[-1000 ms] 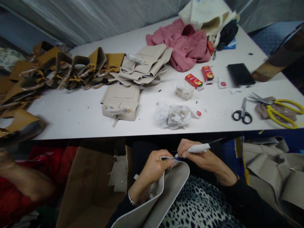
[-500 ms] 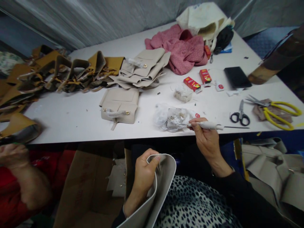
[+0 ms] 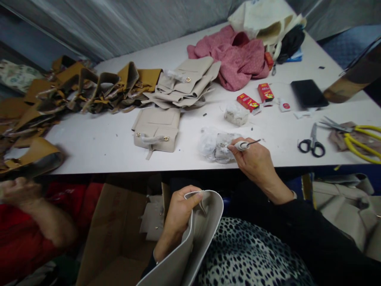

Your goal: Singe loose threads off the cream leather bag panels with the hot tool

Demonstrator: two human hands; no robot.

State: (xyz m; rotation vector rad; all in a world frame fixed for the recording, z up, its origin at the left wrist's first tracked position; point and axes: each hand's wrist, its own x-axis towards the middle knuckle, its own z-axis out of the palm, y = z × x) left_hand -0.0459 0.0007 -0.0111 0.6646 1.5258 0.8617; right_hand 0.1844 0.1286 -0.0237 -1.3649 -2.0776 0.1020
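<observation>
My left hand [image 3: 182, 209] is closed on the edge of a pale grey-beige leather bag piece [image 3: 205, 242], which curves open below the table edge. My right hand [image 3: 255, 159] grips a thin metal rod with a white wrapped handle [image 3: 242, 145]. One bare end of the rod sticks out above the fingers toward the right. Its other end points down at a whitish, dark-stained block [image 3: 224, 147] in crumpled clear plastic; whether it touches is hidden by the fingers. A finished-looking beige handbag [image 3: 159, 128] lies flat to the left of the block.
Beige bags [image 3: 190, 83] are stacked behind, with mustard bags [image 3: 98, 87] in rows leftward. Black scissors [image 3: 312, 145], yellow-handled shears [image 3: 354, 135], a dark tablet [image 3: 309, 94] and red boxes [image 3: 248, 103] lie rightward. Another person's hand [image 3: 20, 192] is at left, near a cardboard box [image 3: 110, 234].
My right hand has tilted the white-handled rod more upright and moved it closer over the stained block. My left hand keeps its hold on the leather piece. The view has shifted slightly.
</observation>
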